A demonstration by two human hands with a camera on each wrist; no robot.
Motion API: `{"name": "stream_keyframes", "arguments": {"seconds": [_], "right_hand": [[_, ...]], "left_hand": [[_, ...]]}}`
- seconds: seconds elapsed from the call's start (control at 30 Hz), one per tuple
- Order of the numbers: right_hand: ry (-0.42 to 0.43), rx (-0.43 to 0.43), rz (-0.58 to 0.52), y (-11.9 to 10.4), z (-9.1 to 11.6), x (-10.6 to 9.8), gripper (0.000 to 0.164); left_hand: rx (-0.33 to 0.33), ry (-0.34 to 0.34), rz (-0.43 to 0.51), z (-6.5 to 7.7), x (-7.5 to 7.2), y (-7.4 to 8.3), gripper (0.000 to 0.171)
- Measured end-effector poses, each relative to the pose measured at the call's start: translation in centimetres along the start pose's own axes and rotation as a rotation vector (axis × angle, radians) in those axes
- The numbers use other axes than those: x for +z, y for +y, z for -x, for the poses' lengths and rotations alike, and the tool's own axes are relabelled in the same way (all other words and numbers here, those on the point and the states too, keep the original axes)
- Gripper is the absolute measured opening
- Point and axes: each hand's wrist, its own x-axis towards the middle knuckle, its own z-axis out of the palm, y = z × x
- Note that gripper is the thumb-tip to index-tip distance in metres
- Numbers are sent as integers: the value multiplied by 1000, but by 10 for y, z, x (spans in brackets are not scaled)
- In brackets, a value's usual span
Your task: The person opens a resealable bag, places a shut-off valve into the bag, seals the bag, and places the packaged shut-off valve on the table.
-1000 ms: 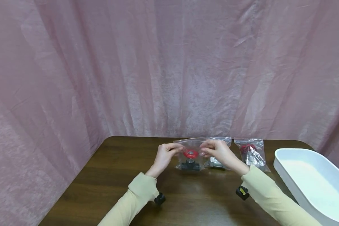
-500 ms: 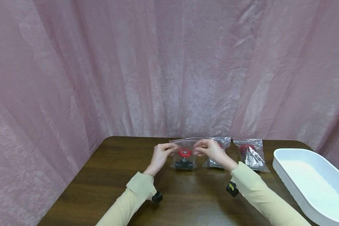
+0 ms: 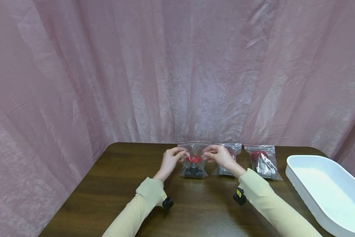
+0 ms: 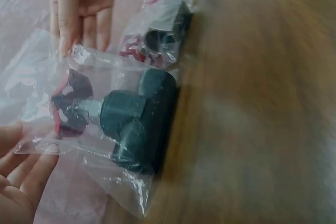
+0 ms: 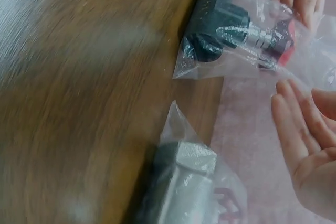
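Observation:
A clear zip bag point(image 3: 194, 148) stands upright on the table, holding a valve with a dark body point(image 4: 147, 121) and a red handwheel point(image 3: 194, 159). My left hand point(image 3: 172, 160) pinches the bag's left side near the top. On the opposite side, my right hand point(image 3: 221, 156) pinches the film between thumb and fingers, level with the left. In the right wrist view, the dark valve body point(image 5: 210, 24) sits at the bag's bottom, with its wheel toward the opening. Just right of this bag is a second bagged valve point(image 5: 184, 182) with a silvery body, partly covered by my right hand in the head view.
Farther right on the brown wooden table point(image 3: 121, 184) lies another bagged valve point(image 3: 263, 164) with a red wheel. A white tray point(image 3: 301, 187) stands at the right edge. Pink curtain point(image 3: 177, 72) hangs behind the table.
Both hands have shifted left with the bagged valve, away from the second bag, uncovering more of it. Since half a second ago the bag's top edge has risen slightly.

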Motion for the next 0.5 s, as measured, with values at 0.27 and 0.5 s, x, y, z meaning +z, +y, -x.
{"name": "stream_keyframes", "arguments": {"seconds": [0.27,0.5], "right_hand": [[-5,112,-131,7,-9,0,39],[-3,245,-228,12,-14,2,52]], "left_hand": [[-60,71,149,-23,6,-33,20],[-145,126,173,-32,10,-46,20]]}}
